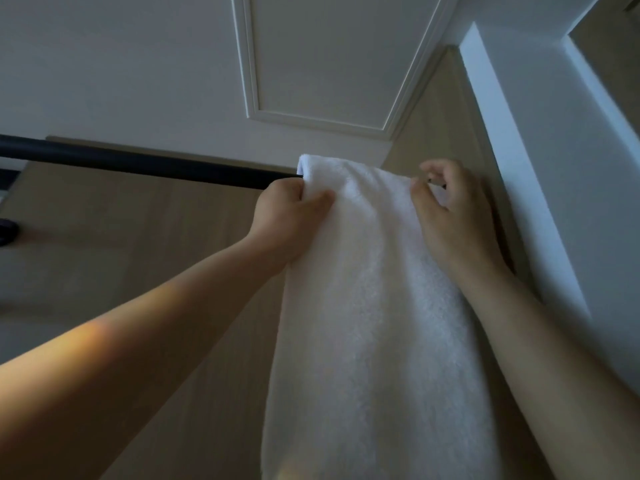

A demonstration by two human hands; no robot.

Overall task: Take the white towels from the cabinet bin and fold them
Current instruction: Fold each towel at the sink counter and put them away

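Centre to lower frame: towel (374,306), white terry cloth, matt, with a nubby looped pile. Left of centre: rod (138,164), black and smooth with a dull sheen; whether metal or plastic cannot be told. Top: panelled door (329,64), white-painted, smooth, satin, with moulded trim. Middle left: wall panel (156,254), pale wood grain, matt. Right: frame (554,150), white-painted, smooth.

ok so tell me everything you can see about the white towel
The white towel is thick, fluffy terry cloth, plain, with no visible pattern. It appears draped over a black bar below a white panelled surface and hangs long, past the frame's bottom edge. The left hand grips its upper left edge. The right hand touches its upper right edge, thumb on the cloth; a pinch is unclear.
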